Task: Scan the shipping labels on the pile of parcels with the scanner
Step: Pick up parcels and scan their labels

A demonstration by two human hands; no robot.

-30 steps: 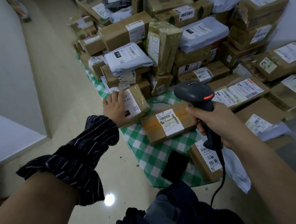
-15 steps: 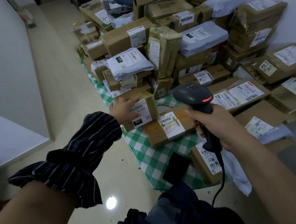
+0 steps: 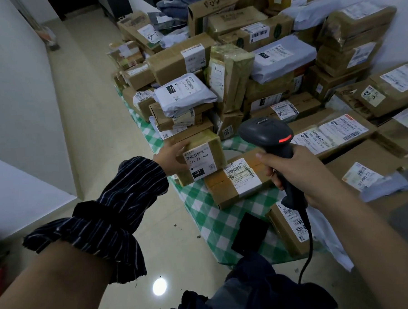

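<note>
My right hand (image 3: 293,171) grips the handle of a black corded scanner (image 3: 268,134), whose red light glows at its head. The scanner's head hovers above a flat brown box (image 3: 233,183) with a white label. My left hand (image 3: 172,157) holds the left side of a tape-wrapped box (image 3: 203,154), tipped up so that its label reading 231 faces me. Behind both rises the pile of parcels (image 3: 252,64), brown boxes and grey mailer bags with labels, on a green checked cloth (image 3: 213,222).
A black flat object (image 3: 249,232) lies on the cloth's near edge beside a small labelled box (image 3: 289,227). The scanner's cable (image 3: 307,250) hangs down to the tiled floor (image 3: 89,113). A white wall runs along the left. Dark clothing lies at the bottom.
My left hand has tipped the tape-wrapped box upright, turning its 231 label toward me. The scanner has stayed over the flat brown box.
</note>
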